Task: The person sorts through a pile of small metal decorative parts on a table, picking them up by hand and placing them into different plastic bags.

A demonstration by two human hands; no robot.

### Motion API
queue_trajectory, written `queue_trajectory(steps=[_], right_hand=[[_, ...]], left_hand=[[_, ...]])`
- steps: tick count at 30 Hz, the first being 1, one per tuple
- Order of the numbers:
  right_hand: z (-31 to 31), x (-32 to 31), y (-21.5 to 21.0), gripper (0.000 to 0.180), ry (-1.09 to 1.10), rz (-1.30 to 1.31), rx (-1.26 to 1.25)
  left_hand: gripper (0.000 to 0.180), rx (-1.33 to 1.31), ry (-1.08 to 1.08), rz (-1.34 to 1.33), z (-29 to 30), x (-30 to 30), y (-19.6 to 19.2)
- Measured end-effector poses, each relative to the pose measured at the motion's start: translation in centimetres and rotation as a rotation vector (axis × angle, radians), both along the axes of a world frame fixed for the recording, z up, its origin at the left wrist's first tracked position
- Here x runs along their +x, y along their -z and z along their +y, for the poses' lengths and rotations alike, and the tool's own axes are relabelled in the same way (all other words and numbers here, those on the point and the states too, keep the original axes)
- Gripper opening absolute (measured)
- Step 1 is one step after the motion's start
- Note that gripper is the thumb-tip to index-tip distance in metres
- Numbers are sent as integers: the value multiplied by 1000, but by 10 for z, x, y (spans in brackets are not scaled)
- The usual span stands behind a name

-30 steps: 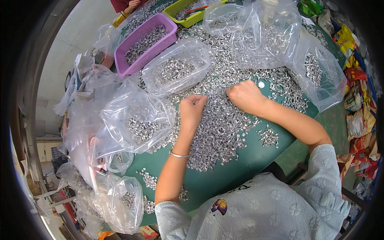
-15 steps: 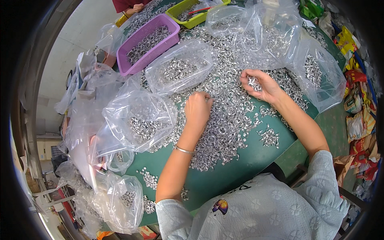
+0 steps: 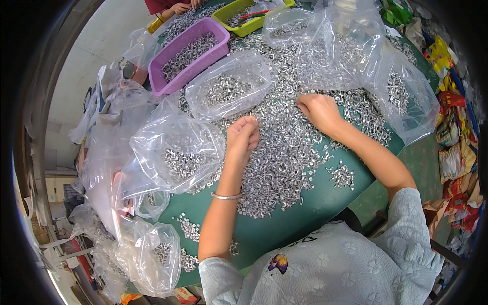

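A wide heap of small, curved, silvery metal pieces [image 3: 274,170] covers the middle of a green table. Over the heap's left side is my left hand [image 3: 243,136], its fingers curled in; whatever they may hold is hidden. My right hand [image 3: 320,112] is turned palm down at the heap's right side, fingers bent together towards the pieces, their tips and palm out of sight. Just left of my left hand lies a clear plastic bag [image 3: 178,147] with metal pieces in it. A lined clear container [image 3: 229,89] with similar pieces stands beyond it.
Farther back are a purple basin [image 3: 189,55] and a yellow-green basin [image 3: 241,19], both with metal pieces. Large clear bags [image 3: 338,56] of pieces crowd the back right. A small pile [image 3: 341,176] lies near the right edge. Another person's hands [image 3: 182,7] show at the far left.
My right hand has turned from palm up, with metal pieces in it, to palm down, and shifted slightly left. My left hand has drawn a little left and rolled, showing its curled fingers.
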State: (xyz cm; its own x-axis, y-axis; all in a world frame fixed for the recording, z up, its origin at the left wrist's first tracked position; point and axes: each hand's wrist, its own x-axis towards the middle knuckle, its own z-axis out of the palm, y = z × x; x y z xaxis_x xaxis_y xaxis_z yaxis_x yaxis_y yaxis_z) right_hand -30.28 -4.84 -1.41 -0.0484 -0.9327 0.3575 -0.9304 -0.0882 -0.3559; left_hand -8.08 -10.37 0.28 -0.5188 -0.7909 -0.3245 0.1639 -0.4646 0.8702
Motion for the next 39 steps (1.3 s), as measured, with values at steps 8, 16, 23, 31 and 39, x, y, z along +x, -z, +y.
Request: queue_trajectory(steps=[8,16,23,31,39], right_hand=[[10,-29,-13,16,-40,-359,6],[-6,-15,-3,16,-23,-16,75],[17,-38,-12,15,-14,-1210,370],[30,-36,-25,12,17,-1987,490],[15,-28,-18,31,-15,-640,331]], left_hand=[[23,206,52,321,2,12,1],[20,124,25,104,16,-2,-10],[20,51,59,-31,19,-11,-9],[19,-1133,140,-810,-5,-77,5],[22,-1375,307,-853,-22,-90,12]])
